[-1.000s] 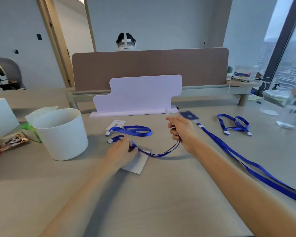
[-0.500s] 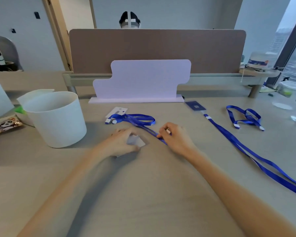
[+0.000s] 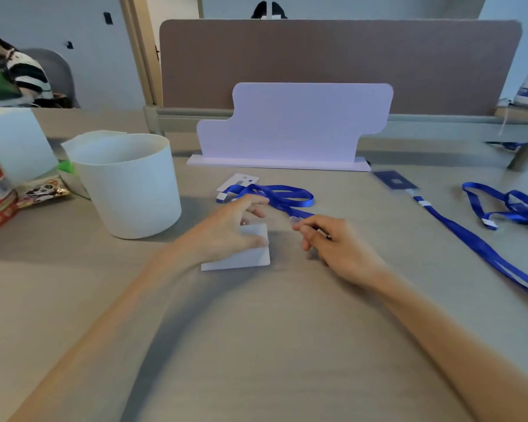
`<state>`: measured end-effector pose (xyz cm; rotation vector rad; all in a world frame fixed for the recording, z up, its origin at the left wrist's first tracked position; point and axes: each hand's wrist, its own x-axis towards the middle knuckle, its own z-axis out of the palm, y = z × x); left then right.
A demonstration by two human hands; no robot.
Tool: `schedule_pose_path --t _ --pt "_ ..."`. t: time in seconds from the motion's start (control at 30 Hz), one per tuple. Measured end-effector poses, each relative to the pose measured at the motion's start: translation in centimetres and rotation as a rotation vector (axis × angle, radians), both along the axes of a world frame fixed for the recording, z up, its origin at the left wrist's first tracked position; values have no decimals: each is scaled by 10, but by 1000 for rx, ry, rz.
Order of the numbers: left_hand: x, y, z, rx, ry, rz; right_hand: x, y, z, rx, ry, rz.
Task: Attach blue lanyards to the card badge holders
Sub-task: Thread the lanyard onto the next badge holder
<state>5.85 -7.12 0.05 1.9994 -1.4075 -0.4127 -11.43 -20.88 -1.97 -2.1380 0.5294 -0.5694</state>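
The left hand (image 3: 232, 229) lies on a white badge holder (image 3: 241, 260) that is flat on the desk (image 3: 256, 345), near the middle. Its fingers are bent over the far part of the holder and the thumb is at its right edge, so the hand grips the holder. The right hand (image 3: 333, 245) is just beside it, to the right, not touching it. Its fingers are curled, and the thumb and first finger pinch the near end of a blue lanyard (image 3: 284, 196). The clip at this end is blurred, and I cannot tell if it touches the holder. The rest of this lanyard lies in a loop behind the hands, and it crosses a second badge holder (image 3: 238, 181). At the right, a long lanyard (image 3: 485, 254) runs from a dark blue card (image 3: 393, 180) toward the near edge of the desk, and a folded lanyard (image 3: 506, 205) lies beside it. A white bucket (image 3: 128, 184) stands at the left, and a white board (image 3: 293, 123) stands upright behind the lanyards.
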Motion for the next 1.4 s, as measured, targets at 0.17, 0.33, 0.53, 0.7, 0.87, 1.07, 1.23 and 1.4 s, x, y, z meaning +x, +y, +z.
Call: schedule_pose_path --t 0.17,0.33,0.53,0.7,0.87,1.07,1.23,1.4 --pt "-3 -1 1 -154 6 11 -4 5 2 -40 10 21" --pt "-10 -2 5 -257 60 15 -7 10 8 -37 51 26" --pt "-12 -2 9 -300 88 -21 -11 14 13 -27 77 67" --pt "-14 -2 9 -287 82 -38 -12 15 12 31 23 94" --pt "-13 -1 12 -286 98 -39 -9 15 9 138 -1 146" --pt "-13 -2 9 -185 90 -76 -13 18 14 230 8 199" --pt "-9 6 15 -100 145 -114 -12 16 13 218 -12 135" --pt "-18 9 21 -17 255 -157 -13 18 15 297 -53 136"
